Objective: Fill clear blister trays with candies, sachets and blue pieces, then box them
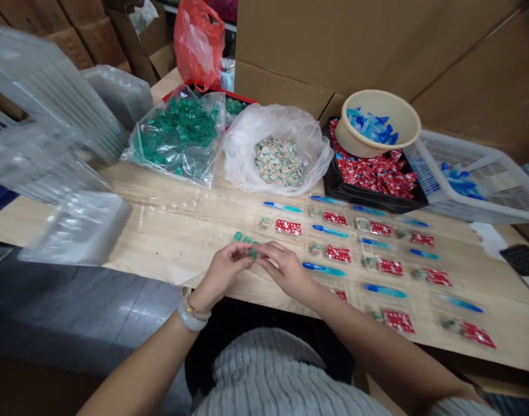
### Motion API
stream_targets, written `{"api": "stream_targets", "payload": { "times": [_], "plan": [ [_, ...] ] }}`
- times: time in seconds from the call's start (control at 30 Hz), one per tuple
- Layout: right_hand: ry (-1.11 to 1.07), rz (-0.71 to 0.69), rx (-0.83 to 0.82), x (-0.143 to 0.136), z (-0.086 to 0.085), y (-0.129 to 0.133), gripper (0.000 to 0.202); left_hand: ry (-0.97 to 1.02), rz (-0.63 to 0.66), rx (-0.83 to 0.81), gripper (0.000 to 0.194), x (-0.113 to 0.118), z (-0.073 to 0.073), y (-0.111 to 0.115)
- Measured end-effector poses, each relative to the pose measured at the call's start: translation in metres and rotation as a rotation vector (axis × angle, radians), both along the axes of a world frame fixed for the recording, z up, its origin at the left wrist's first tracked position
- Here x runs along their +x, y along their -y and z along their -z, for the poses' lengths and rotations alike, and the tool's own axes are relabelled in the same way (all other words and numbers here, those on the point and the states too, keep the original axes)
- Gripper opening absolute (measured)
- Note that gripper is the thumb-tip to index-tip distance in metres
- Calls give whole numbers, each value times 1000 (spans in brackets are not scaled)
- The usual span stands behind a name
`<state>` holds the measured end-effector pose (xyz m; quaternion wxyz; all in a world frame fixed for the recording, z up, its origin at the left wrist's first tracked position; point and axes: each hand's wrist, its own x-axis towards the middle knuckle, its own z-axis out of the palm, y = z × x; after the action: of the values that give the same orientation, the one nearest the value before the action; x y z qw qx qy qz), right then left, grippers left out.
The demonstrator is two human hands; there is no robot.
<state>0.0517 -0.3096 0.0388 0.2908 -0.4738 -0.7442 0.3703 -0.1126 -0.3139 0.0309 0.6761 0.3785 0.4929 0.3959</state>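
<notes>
Center of frame, L hand [225, 268] has a small green pc [253, 252] pinched btwn thumb + fingers; R hand [286, 268] is in close from the right, fingertips up against the same pc, can't tell if they grip it too. Pc is held just above near edge of wood-look table [178, 231]. Few loose green pcs [238, 236] on table just beyond the hands. White bangle [190, 318] on L wrist. Right half of frame: rows of flat clear packs [282, 215], most showing blue pen-like item [334, 270], red dotted pkt [397, 322] + small pc beside it; nearest ones close to R hand/forearm. Upper center: open white plastic bag [242, 167] w/ pile of small striped pcs [279, 162]; left of it, clear bag [195, 170] w/ lots of green pcs, red bag [199, 46] behind. Upper right: cream tub [360, 144] w/ blue pcs, sits on red pkts in black tray [377, 199]; white basket [507, 193] next to it, also w/ blue pcs. Left side: clear plastic stacks [60, 86], blurred, + pile of clear sleeves [85, 228] at table edge. Cardboard [334, 46] across top.
</notes>
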Motion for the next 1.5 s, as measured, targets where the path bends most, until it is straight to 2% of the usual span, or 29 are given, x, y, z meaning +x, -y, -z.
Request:
{"api": "stream_targets", "payload": {
  "times": [0.17,0.27,0.33,0.43,0.53,0.63,0.7,0.77,0.83,0.9,0.97,1.03,1.17,1.27,1.33,1.37,1.43,1.5],
  "plan": [
    [-643,192,-575,9,-9,0,19,50,36,36,23,22,-11,-4],
    [-815,231,-721,17,-16,-11,21,208,58,-26,24,36,-19,-12],
    [-823,254,-664,22,-20,-17,20,330,53,-96,25,43,-23,-20],
    [-637,292,-393,26,-21,-18,16,403,31,-166,24,50,-24,-30],
    [-324,266,-127,25,-15,-7,19,357,28,-195,23,53,-18,-30],
    [-123,239,-64,25,-4,4,17,250,71,-197,26,46,-9,-24],
    [-16,256,-32,26,5,6,15,38,58,-73,33,35,-3,-19],
    [128,214,34,26,14,1,13,-306,52,208,33,20,4,-15],
    [298,103,105,25,22,-6,11,-652,140,522,29,6,12,-11],
    [447,10,145,22,27,-13,9,-884,292,719,26,-4,20,-7],
    [557,-10,143,19,29,-17,8,-1011,395,779,30,-8,27,-5],
    [649,22,133,15,31,-17,9,-1076,433,786,33,-7,32,-3],
    [791,87,152,14,35,-12,14,-1106,432,796,38,-2,34,6],
    [779,77,172,19,33,-10,18,-1083,396,837,39,-6,29,7],
    [709,91,223,24,24,-16,26,-1055,314,902,35,-20,21,-10],
    [661,108,261,24,16,-24,30,-1052,240,931,32,-32,16,-26],
    [547,125,343,16,-4,-49,33,-1089,42,942,25,-63,2,-69],
    [430,63,409,-10,-25,-85,30,-1202,-137,843,24,-98,-13,-118]
  ]
}}
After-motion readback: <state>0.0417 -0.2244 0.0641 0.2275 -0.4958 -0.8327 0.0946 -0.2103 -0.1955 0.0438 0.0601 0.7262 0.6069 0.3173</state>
